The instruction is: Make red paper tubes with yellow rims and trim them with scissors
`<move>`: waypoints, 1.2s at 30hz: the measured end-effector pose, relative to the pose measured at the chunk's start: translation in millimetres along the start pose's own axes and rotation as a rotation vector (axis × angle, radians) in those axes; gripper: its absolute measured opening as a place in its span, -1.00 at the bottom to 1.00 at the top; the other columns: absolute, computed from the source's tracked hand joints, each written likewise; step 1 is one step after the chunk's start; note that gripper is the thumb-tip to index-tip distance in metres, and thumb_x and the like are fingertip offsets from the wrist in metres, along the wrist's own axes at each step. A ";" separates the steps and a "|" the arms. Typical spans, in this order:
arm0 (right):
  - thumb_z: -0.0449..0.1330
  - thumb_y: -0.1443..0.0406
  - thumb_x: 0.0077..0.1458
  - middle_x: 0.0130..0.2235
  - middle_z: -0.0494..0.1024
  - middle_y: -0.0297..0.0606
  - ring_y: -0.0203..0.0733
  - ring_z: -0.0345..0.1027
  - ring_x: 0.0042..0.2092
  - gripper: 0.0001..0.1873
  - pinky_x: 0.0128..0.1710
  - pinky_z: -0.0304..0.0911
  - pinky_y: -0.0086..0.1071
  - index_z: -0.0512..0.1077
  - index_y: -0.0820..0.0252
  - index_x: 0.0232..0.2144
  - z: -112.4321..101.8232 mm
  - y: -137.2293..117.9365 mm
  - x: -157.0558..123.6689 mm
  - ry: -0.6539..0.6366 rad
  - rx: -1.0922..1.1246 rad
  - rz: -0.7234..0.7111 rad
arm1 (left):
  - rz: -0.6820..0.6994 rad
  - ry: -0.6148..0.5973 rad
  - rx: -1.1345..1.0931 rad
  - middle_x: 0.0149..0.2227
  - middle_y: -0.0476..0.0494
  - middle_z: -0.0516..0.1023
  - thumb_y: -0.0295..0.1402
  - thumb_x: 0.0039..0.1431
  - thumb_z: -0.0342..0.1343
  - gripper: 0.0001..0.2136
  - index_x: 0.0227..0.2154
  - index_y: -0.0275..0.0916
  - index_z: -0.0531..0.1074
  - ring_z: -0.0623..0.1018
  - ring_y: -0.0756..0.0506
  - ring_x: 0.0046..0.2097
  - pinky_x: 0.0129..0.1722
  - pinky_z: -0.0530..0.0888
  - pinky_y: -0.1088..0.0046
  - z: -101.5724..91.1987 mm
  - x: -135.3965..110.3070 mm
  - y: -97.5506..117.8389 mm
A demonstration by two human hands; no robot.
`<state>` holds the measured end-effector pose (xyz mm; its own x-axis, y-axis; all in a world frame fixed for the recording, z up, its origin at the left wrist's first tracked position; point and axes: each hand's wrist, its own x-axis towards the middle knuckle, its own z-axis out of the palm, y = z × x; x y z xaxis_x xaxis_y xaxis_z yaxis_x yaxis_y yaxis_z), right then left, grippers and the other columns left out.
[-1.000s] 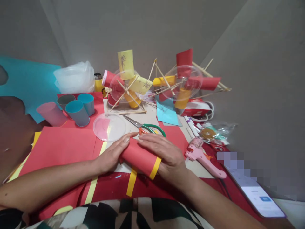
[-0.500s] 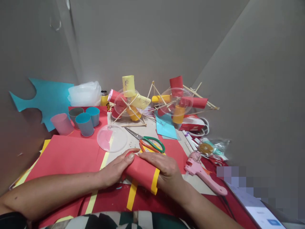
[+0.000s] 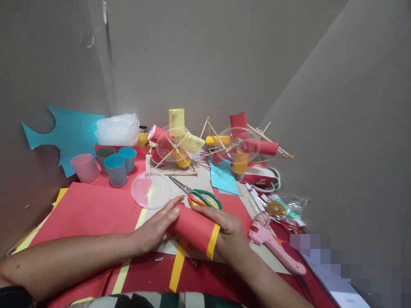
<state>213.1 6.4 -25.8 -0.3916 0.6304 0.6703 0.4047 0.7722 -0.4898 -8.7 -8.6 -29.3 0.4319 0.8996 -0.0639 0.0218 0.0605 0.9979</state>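
A red paper tube (image 3: 194, 229) with a yellow strip along its right end lies between my two hands, above the near part of the table. My left hand (image 3: 160, 222) grips its left end, thumb on top. Around its far right side wraps my right hand (image 3: 229, 226), the fingers partly hidden behind the paper. Below the tube a loose yellow paper strip (image 3: 178, 265) lies on the red cloth. Just beyond the hands are scissors (image 3: 195, 193) with green and orange handles and a clear plastic lid (image 3: 151, 191).
Red paper sheets (image 3: 90, 209) cover the left side, with several cups (image 3: 115, 170) behind. Two wheel models of sticks and paper tubes, a left one (image 3: 176, 143) and a right one (image 3: 240, 143), stand at the back. A pink glue gun (image 3: 276, 248) lies at right, near markers (image 3: 255, 199).
The red tube has turned slightly between my hands and shifted a little right at its yellow end. The whole view has moved slightly; both hands keep their hold.
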 end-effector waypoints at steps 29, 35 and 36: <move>0.23 0.40 0.14 -0.15 0.73 -0.10 0.00 0.68 -0.15 -0.70 -0.19 0.61 -0.29 0.64 0.18 -0.09 10.7 1.7 0.1 -0.019 0.104 0.193 | 0.101 0.132 0.240 0.40 -0.12 0.34 0.01 0.33 0.07 -0.40 0.35 -0.12 0.32 0.30 -0.27 0.42 0.49 0.02 0.14 -8.8 1.9 -21.5; 0.21 0.39 0.18 -0.18 0.74 -0.17 -0.11 0.68 -0.20 -0.73 -0.26 0.57 -0.39 0.62 0.17 -0.10 12.9 -4.3 1.5 -0.014 0.175 0.174 | 0.032 0.130 0.157 0.39 -0.21 0.35 0.01 0.20 0.22 -0.38 0.26 -0.16 0.43 0.30 -0.36 0.42 0.49 0.05 0.09 -5.8 1.2 -12.8; 0.21 0.40 0.17 -0.18 0.74 -0.16 -0.11 0.68 -0.21 -0.73 -0.27 0.57 -0.39 0.61 0.18 -0.10 13.2 -4.5 1.5 -0.010 0.170 0.155 | 0.032 0.131 0.151 0.39 -0.21 0.35 0.01 0.22 0.20 -0.40 0.25 -0.17 0.44 0.30 -0.35 0.42 0.49 0.05 0.10 -5.6 1.1 -11.3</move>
<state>199.8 5.0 -29.9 -0.3441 0.7428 0.5744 0.3164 0.6677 -0.6739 -13.5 -5.9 -40.6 0.3134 0.9494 -0.0223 0.1494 -0.0261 0.9884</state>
